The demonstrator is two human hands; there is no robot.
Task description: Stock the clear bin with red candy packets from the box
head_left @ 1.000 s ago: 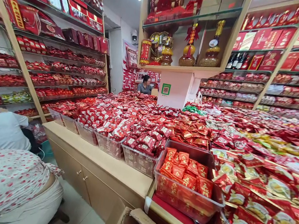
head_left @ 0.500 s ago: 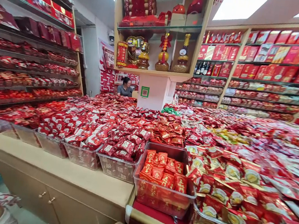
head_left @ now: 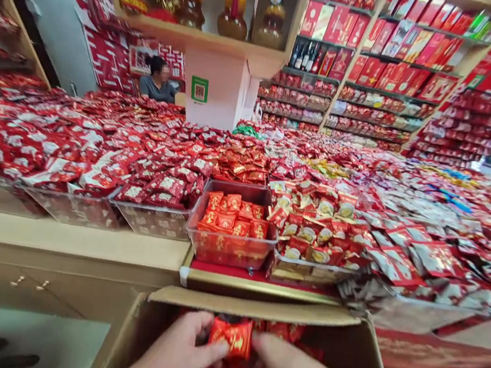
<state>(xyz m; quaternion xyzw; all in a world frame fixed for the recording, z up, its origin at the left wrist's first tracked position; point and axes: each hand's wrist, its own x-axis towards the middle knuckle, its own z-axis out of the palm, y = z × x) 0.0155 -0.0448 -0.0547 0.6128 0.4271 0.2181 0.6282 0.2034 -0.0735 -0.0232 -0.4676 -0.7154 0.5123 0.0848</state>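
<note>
An open cardboard box (head_left: pixel 127 327) stands at the bottom centre with red and gold packets inside. My left hand (head_left: pixel 183 349) reaches over it, thumb and fingers closed on a red packet (head_left: pixel 231 337). Close to the packet's right side is my right hand (head_left: pixel 281 361), blurred, its fingers partly hidden among the packets. Beyond the box, a clear plastic bin (head_left: pixel 230 251) holds similar red packets. To its right, another clear bin (head_left: pixel 306 272) is heaped with red and gold packets bearing a pale round picture.
Bins of dark red packets (head_left: pixel 159 188) line the beige counter (head_left: pixel 86 242) at left. A white pillar (head_left: pixel 214 93) carries a display cabinet (head_left: pixel 261 54). A person (head_left: pixel 159 84) is behind the counter at the back left. Stocked shelves (head_left: pixel 373 56) fill the back wall.
The view has turned down and to the right, bringing the cardboard box into fuller view. Both my hands have come into view over it, the left with a packet.
</note>
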